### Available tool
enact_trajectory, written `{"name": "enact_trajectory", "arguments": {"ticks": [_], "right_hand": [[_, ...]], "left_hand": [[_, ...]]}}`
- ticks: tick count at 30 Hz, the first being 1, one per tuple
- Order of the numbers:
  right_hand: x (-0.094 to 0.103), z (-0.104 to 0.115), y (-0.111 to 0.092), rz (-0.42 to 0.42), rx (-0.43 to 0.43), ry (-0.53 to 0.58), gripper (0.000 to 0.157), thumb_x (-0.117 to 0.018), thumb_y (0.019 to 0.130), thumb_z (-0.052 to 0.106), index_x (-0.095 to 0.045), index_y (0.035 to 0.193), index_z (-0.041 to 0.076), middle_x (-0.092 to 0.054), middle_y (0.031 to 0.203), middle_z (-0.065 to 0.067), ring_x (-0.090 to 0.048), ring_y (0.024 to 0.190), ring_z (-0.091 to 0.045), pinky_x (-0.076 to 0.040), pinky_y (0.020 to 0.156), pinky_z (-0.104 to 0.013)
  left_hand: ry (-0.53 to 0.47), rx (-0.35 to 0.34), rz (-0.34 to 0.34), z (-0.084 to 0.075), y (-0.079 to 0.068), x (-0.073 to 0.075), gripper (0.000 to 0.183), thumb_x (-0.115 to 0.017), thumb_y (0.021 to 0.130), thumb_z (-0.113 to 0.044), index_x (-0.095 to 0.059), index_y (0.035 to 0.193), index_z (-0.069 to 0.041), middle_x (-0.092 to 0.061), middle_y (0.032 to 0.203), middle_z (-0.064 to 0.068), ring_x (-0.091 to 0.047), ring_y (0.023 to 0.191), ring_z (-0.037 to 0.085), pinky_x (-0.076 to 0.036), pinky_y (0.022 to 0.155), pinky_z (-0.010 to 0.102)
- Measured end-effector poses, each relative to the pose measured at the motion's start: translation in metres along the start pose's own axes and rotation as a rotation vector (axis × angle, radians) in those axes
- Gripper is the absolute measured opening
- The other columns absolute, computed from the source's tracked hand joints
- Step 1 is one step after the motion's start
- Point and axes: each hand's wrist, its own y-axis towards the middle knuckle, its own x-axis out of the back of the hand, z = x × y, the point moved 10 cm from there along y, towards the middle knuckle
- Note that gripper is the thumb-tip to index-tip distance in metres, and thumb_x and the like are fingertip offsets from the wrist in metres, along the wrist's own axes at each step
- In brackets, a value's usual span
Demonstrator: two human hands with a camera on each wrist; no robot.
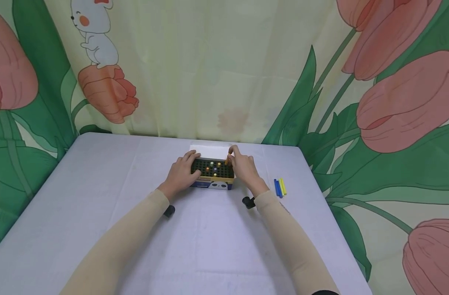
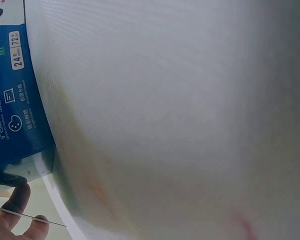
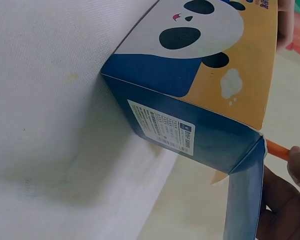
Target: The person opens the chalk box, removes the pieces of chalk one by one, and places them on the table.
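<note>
A blue and yellow chalk box [image 1: 206, 184] with a panda on its front stands on the table. Its dark insert is full of round holes, and several chalks stand in them. My left hand [image 1: 179, 173] holds the box at its left end, thumb at the front edge, other fingers farther back. With thumb and fingers, my right hand [image 1: 245, 167] pinches an orange chalk [image 3: 277, 149] over the box's right end. Whether its lower tip is inside a hole is hidden. Blue chalks [image 1: 277, 188] and yellow chalks [image 1: 283, 186] lie to the right of the right hand.
The box's white lid [image 1: 211, 151] stands up behind it. A white cloth covers the table [image 1: 209, 246], and a curtain [image 1: 209, 82] printed with tulips hangs behind and at both sides. Dark wrist cameras [image 1: 248, 202] hang under both wrists.
</note>
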Motion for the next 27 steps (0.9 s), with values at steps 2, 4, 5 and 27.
{"name": "enact_trajectory", "arguments": {"ticks": [2,4,5,27], "right_hand": [[0.001,-0.002,0.0,-0.007,-0.007,0.011,0.022,-0.03,0.102,0.038,-0.037,0.118,0.023,-0.07,0.083,0.003,-0.058,0.065,-0.019,-0.036,0.091,-0.043],[0.002,-0.004,0.0,-0.008,-0.013,0.027,0.022,-0.031,0.102,0.037,-0.037,0.118,0.023,-0.07,0.084,0.003,-0.057,0.067,-0.019,-0.036,0.091,-0.044],[0.002,-0.004,0.0,-0.007,-0.015,0.034,0.021,-0.031,0.102,0.037,-0.037,0.118,0.023,-0.069,0.083,0.002,-0.056,0.065,-0.02,-0.036,0.09,-0.044],[0.029,0.006,0.001,-0.125,0.057,0.279,0.025,-0.035,0.103,0.026,-0.038,0.122,0.009,-0.063,0.103,-0.01,-0.062,0.084,-0.02,-0.052,0.07,-0.033]], "left_hand": [[-0.004,-0.001,0.003,-0.002,0.0,0.001,0.064,-0.048,0.085,-0.038,-0.036,0.145,-0.023,-0.028,0.154,0.002,-0.046,0.118,0.037,-0.038,0.093,0.058],[-0.004,-0.002,0.004,-0.003,0.0,0.002,0.064,-0.048,0.084,-0.038,-0.036,0.145,-0.023,-0.028,0.154,0.002,-0.046,0.119,0.037,-0.038,0.093,0.058],[-0.006,-0.001,0.006,-0.004,0.0,0.002,0.064,-0.048,0.084,-0.038,-0.036,0.145,-0.023,-0.028,0.154,0.003,-0.046,0.119,0.037,-0.038,0.093,0.058],[0.004,0.005,0.008,-0.005,-0.004,0.004,0.064,-0.047,0.084,-0.037,-0.037,0.146,-0.022,-0.028,0.154,0.003,-0.047,0.118,0.038,-0.04,0.091,0.057]]}}
